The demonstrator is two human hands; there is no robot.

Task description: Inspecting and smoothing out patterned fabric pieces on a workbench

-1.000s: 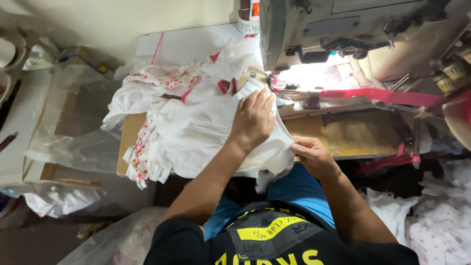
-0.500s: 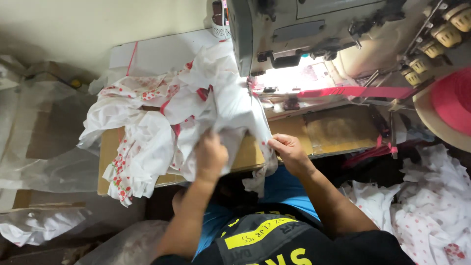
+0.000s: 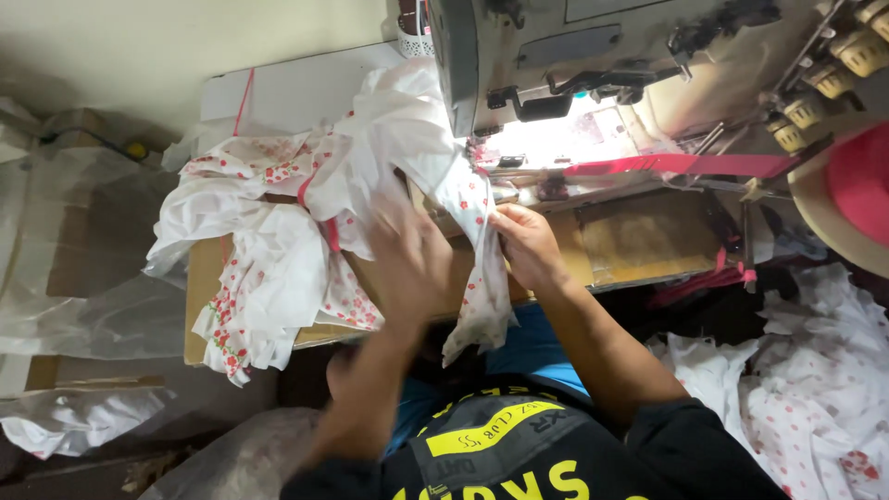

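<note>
At the wooden sewing table (image 3: 639, 245), under the grey machine (image 3: 593, 56), our right hand (image 3: 526, 243) pinches a floral white strip (image 3: 477, 241); our blurred left hand (image 3: 407, 264), fingers spread, lies over heaped garments (image 3: 278, 231). More fabric (image 3: 815, 370) piles beside the table.

A pale, cream-coloured wall (image 3: 185, 42) runs along the top left, dull and shadowed toward the corner. Against it stands a white board (image 3: 296, 93) with a red line near its left edge. The wooden table (image 3: 639, 241) is brown and worn, its front edge bare at the left (image 3: 199, 296). A bright lamp glow (image 3: 556, 139) lights the surface under the grey machine body (image 3: 593, 46). Clear plastic sheeting (image 3: 83, 296) lies crumpled at the left over the dim floor (image 3: 231, 398). At the right, 1 heap of white printed cloth (image 3: 806, 389) covers the ground.
</note>
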